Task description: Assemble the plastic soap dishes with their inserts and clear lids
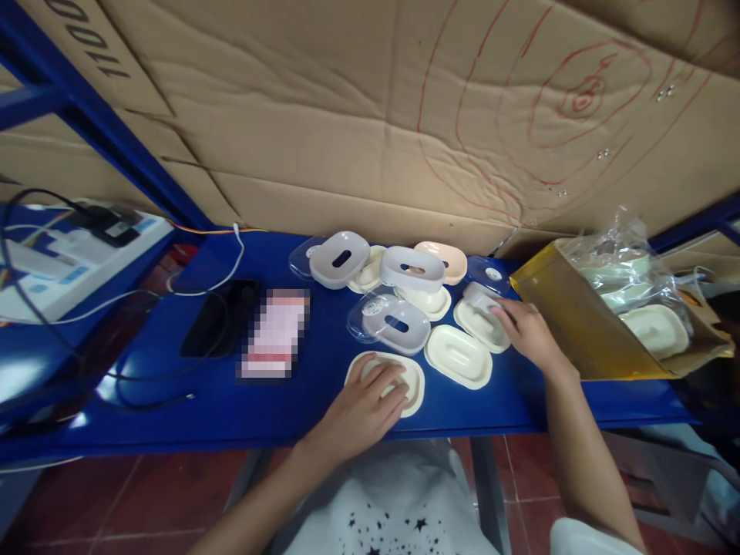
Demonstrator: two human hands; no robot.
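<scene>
My left hand [364, 401] lies over a pale cream oval dish [415, 385] near the table's front edge, its fingers apart and resting on the dish. With closed fingers, my right hand [529, 331] grips a small pale grey piece [479, 297]; exactly what it is I cannot make out. That piece is above or touching another cream oval dish [496, 338]. Between my hands sits a cream dish [459, 356] with a raised middle. Behind it are a grey oval tray with a slot [413, 335] and a clear plastic cover [359, 317].
Further back are grey slotted trays [340, 258], a peach tray [454, 260] and clear covers. On the right, an open box [555, 308] holds bagged pieces. A phone with a blurred screen [274, 335], a dark device [211, 327] and cables lie left. Cardboard [324, 116] stands behind.
</scene>
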